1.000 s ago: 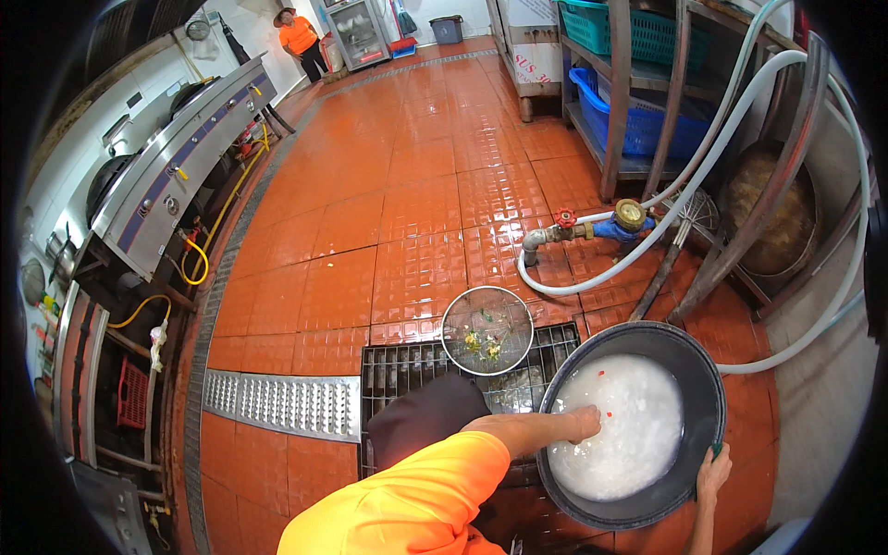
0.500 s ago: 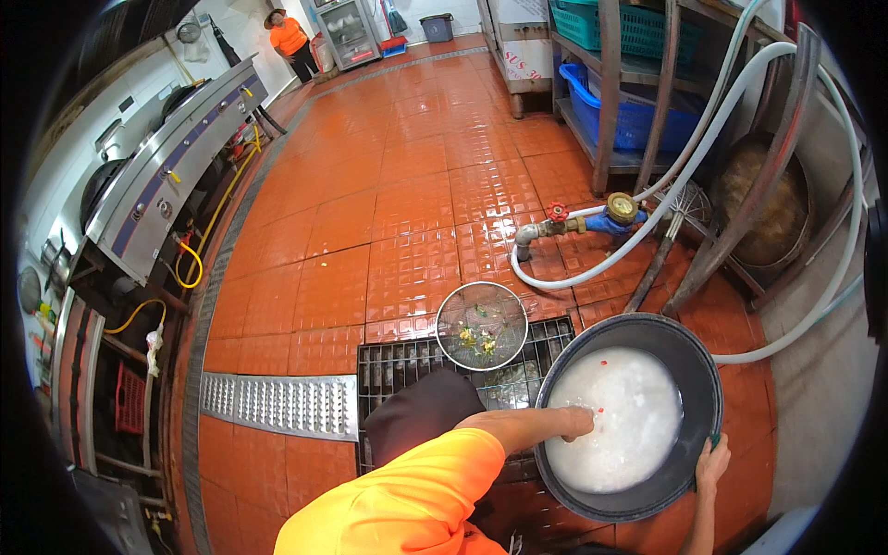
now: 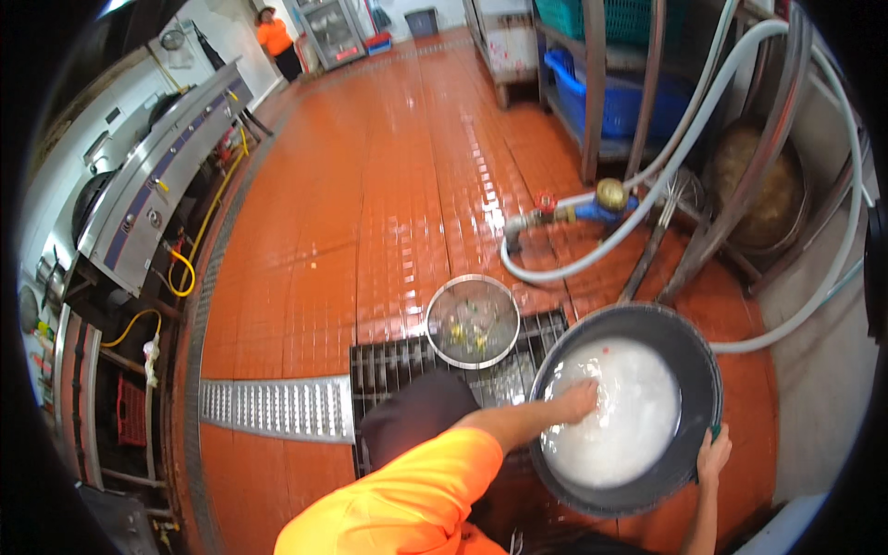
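Note:
A large black tub [image 3: 700, 363] stands tilted beside the drain, filled with cloudy white liquid [image 3: 629, 425]. One small red bit floats near its far side. My left hand [image 3: 579, 401] reaches over the near-left rim to the surface of the liquid; its fingers are blurred and partly hidden. At the tub's right side my right hand [image 3: 711, 455] is closed on the rim, next to a small green piece there. Left of the tub, a round wire strainer [image 3: 473, 314] rests on the drain grate, with yellow and green scraps in its mesh.
A metal drain grate [image 3: 375, 356] lies left of the tub and a perforated steel strip [image 3: 277, 407] beyond it. A white hose [image 3: 638, 250] loops from a valve. Steel shelving [image 3: 595, 102] stands right, stoves [image 3: 157, 190] left. Another person [image 3: 276, 42] is far off.
My left hand has lifted a little and moved up within the tub, its fingers less deep in the liquid. The view has shifted slightly. My right hand keeps its hold on the rim.

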`<action>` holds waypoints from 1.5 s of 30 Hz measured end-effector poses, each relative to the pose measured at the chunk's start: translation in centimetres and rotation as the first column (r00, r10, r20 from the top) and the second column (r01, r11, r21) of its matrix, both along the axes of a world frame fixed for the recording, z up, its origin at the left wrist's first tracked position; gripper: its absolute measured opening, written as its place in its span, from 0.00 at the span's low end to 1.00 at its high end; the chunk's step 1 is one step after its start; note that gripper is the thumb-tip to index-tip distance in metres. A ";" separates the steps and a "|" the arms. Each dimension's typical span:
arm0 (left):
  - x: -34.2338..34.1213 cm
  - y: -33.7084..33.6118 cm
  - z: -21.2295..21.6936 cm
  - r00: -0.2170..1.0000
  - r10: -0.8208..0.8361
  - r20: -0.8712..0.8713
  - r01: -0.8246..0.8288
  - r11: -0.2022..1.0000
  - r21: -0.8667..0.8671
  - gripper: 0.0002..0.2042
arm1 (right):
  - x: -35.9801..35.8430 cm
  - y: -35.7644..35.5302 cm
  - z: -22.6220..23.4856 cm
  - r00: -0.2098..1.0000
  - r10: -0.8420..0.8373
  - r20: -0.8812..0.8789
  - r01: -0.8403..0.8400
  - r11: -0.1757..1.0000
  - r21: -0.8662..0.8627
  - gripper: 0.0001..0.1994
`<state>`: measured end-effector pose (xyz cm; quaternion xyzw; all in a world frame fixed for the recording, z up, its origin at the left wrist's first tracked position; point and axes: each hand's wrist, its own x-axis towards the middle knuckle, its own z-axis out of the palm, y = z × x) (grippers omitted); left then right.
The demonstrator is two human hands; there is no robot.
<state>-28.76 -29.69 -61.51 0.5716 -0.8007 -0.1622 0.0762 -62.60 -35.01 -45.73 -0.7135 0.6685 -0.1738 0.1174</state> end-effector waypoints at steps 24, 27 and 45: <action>-0.4 -0.2 2.3 0.980 -0.102 0.173 0.041 0.944 0.326 0.18 | 19.2 0.9 18.1 0.685 0.558 0.469 -0.512 0.826 -0.236 0.13; -0.6 -0.1 1.7 0.972 -0.143 0.184 0.065 0.924 0.378 0.18 | 12.9 -1.2 12.0 0.863 0.359 0.356 -0.334 0.933 -0.131 0.11; -3.8 2.2 1.1 0.873 -0.474 0.112 0.356 0.778 0.517 0.15 | 0.6 -0.9 3.0 0.990 -0.043 -0.134 0.057 0.993 0.103 0.16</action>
